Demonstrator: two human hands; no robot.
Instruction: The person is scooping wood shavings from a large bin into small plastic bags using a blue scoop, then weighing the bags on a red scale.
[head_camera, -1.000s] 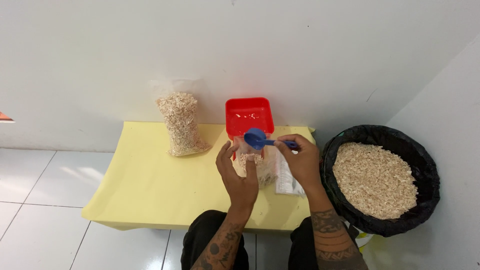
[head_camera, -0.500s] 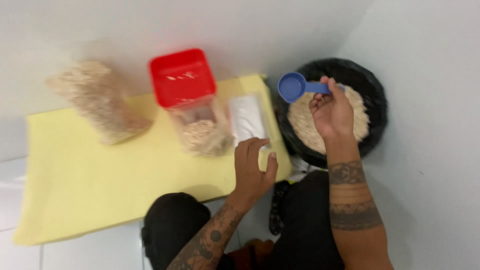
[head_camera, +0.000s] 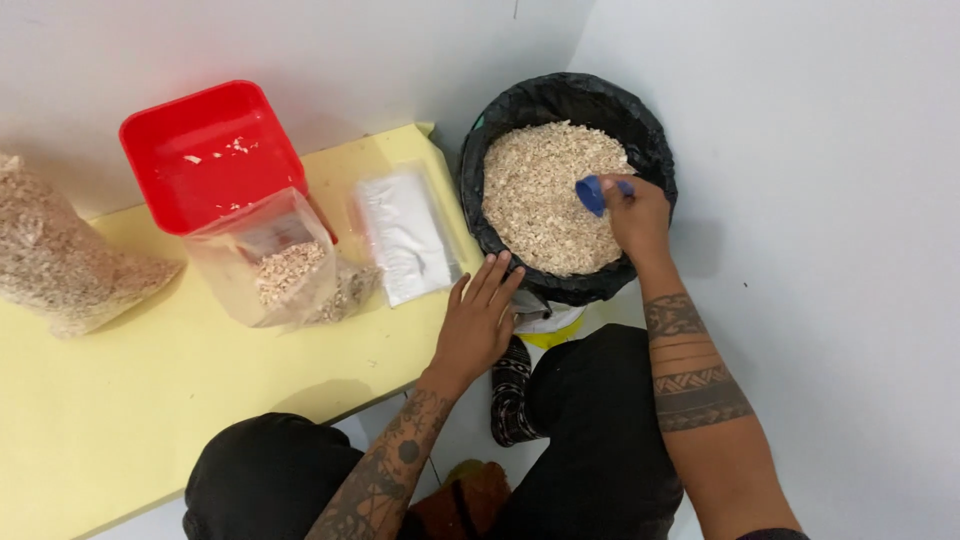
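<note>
Over the black-lined bin (head_camera: 560, 100) of pale flakes, the right hand (head_camera: 635, 215) grips a blue scoop (head_camera: 590, 193) dipped into the heap. Left of the bin, the left hand (head_camera: 475, 325) rests flat, fingers spread, on the yellow table (head_camera: 150, 400) edge. Farther left lie flat empty bags (head_camera: 405, 235), a part-filled clear bag (head_camera: 270, 270) and a red tub (head_camera: 210, 155).

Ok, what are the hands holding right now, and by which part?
The right hand holds a blue scoop by its handle, over the bin of flakes. The left hand holds nothing; it rests flat on the yellow table.
</note>
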